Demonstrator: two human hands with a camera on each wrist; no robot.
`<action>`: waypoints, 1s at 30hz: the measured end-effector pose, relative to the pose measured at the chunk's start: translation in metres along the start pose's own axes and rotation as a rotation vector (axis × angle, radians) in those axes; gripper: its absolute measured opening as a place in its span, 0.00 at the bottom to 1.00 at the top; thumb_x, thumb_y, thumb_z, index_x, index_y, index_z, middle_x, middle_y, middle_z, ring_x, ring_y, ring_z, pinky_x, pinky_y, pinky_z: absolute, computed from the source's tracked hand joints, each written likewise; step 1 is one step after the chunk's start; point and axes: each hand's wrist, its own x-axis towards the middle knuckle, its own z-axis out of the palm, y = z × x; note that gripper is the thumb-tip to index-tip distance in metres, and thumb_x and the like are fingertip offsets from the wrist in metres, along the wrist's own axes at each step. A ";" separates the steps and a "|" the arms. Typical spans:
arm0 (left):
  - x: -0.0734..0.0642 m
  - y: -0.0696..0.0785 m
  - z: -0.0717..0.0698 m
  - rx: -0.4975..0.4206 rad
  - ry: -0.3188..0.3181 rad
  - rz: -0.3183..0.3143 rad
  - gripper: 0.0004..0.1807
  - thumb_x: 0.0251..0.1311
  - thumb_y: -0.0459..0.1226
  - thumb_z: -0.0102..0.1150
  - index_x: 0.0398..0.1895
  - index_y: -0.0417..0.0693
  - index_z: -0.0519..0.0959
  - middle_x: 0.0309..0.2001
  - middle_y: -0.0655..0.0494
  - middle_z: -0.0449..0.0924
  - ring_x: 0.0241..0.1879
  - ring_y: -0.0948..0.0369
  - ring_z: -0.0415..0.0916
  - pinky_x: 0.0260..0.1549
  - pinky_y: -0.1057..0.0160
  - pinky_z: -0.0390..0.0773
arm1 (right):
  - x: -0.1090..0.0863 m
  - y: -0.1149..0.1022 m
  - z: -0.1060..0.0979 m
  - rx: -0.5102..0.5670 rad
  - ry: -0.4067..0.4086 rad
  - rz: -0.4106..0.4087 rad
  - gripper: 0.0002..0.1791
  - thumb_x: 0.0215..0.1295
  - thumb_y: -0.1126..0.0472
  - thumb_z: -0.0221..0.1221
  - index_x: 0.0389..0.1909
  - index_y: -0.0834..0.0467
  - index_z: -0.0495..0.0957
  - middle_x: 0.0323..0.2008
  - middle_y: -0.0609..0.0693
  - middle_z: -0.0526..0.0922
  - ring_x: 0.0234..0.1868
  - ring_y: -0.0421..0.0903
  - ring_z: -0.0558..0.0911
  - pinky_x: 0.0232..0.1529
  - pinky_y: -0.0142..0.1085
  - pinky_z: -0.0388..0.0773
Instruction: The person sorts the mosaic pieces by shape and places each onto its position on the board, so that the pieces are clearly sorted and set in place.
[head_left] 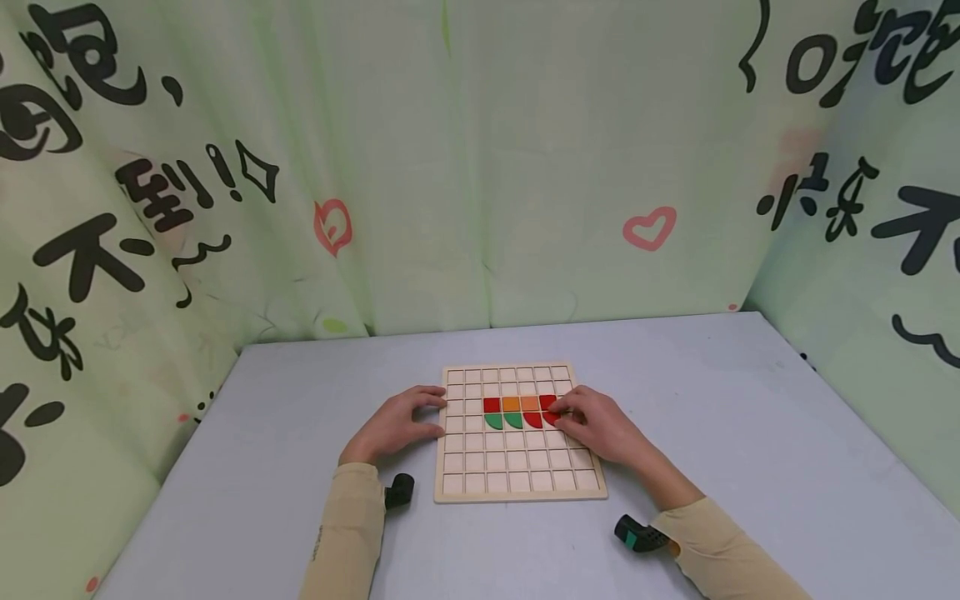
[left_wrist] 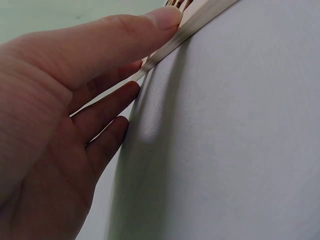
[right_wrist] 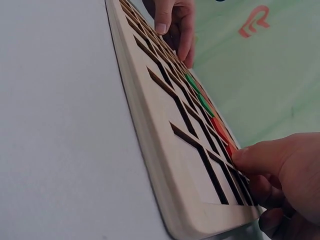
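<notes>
A square wooden grid board (head_left: pixel 495 483) lies on the table. Coloured tiles fill part of two of its rows: red (head_left: pixel 492 405) and orange (head_left: pixel 512 404) ones above, green (head_left: pixel 494 421) and red rounded ones below. My left hand (head_left: pixel 397 423) is at the board's left edge. In the left wrist view its thumb (left_wrist: pixel 162 19) rests on the rim, with the other fingers fairly straight along the side. My right hand (head_left: pixel 603 423) reaches over the right edge, thumb and forefinger at the end red rounded tile (right_wrist: pixel 230 149); the forefinger is partly hidden.
A white table (head_left: pixel 300 400) spreads around the board. Pale green curtains (head_left: pixel 540 167) with dark lettering and hearts hang behind it and at both sides. A black wrist camera (head_left: pixel 400 492) sits by the left sleeve, another black device (head_left: pixel 640 533) by the right.
</notes>
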 end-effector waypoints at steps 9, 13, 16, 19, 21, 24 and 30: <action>0.001 0.002 0.000 0.002 0.008 0.002 0.23 0.54 0.36 0.72 0.55 0.44 0.81 0.64 0.56 0.72 0.68 0.53 0.63 0.67 0.52 0.64 | 0.001 0.000 0.001 0.012 0.021 -0.008 0.08 0.62 0.66 0.64 0.42 0.58 0.84 0.39 0.47 0.78 0.33 0.42 0.70 0.31 0.32 0.69; 0.001 0.002 0.000 -0.001 0.006 -0.006 0.23 0.54 0.36 0.71 0.55 0.44 0.81 0.64 0.57 0.72 0.68 0.53 0.63 0.67 0.52 0.64 | 0.001 0.001 0.002 0.011 0.031 -0.008 0.08 0.61 0.66 0.65 0.42 0.57 0.84 0.39 0.47 0.79 0.32 0.42 0.70 0.31 0.32 0.69; 0.001 0.001 0.000 0.003 0.007 -0.006 0.23 0.54 0.36 0.72 0.55 0.44 0.81 0.64 0.57 0.72 0.68 0.53 0.63 0.67 0.52 0.65 | 0.002 0.002 0.003 0.013 0.035 -0.005 0.08 0.61 0.66 0.65 0.42 0.57 0.84 0.39 0.47 0.79 0.32 0.42 0.70 0.31 0.32 0.70; 0.001 0.000 0.000 0.003 0.007 -0.003 0.23 0.54 0.37 0.72 0.55 0.45 0.81 0.64 0.57 0.72 0.68 0.53 0.63 0.67 0.52 0.65 | 0.002 0.002 0.003 0.018 0.038 0.004 0.08 0.61 0.65 0.65 0.42 0.57 0.84 0.39 0.47 0.79 0.32 0.42 0.71 0.31 0.32 0.70; 0.001 0.000 0.000 0.001 0.009 0.002 0.23 0.53 0.37 0.72 0.54 0.45 0.81 0.64 0.57 0.72 0.68 0.53 0.64 0.67 0.52 0.65 | 0.002 0.003 0.003 0.020 0.038 0.006 0.08 0.61 0.65 0.65 0.42 0.58 0.84 0.39 0.47 0.79 0.31 0.42 0.71 0.30 0.32 0.70; 0.001 0.000 0.000 -0.004 0.011 0.004 0.23 0.53 0.37 0.72 0.54 0.45 0.82 0.64 0.57 0.72 0.67 0.54 0.64 0.66 0.53 0.65 | 0.002 0.004 0.003 0.021 0.035 0.011 0.08 0.62 0.65 0.64 0.42 0.58 0.84 0.39 0.48 0.79 0.32 0.42 0.71 0.31 0.32 0.70; 0.000 0.000 0.000 -0.003 0.013 0.004 0.23 0.53 0.37 0.72 0.54 0.46 0.82 0.64 0.58 0.72 0.67 0.54 0.64 0.67 0.53 0.65 | 0.001 0.004 0.003 0.019 0.018 0.007 0.08 0.62 0.65 0.64 0.42 0.57 0.84 0.39 0.47 0.80 0.33 0.42 0.71 0.31 0.32 0.70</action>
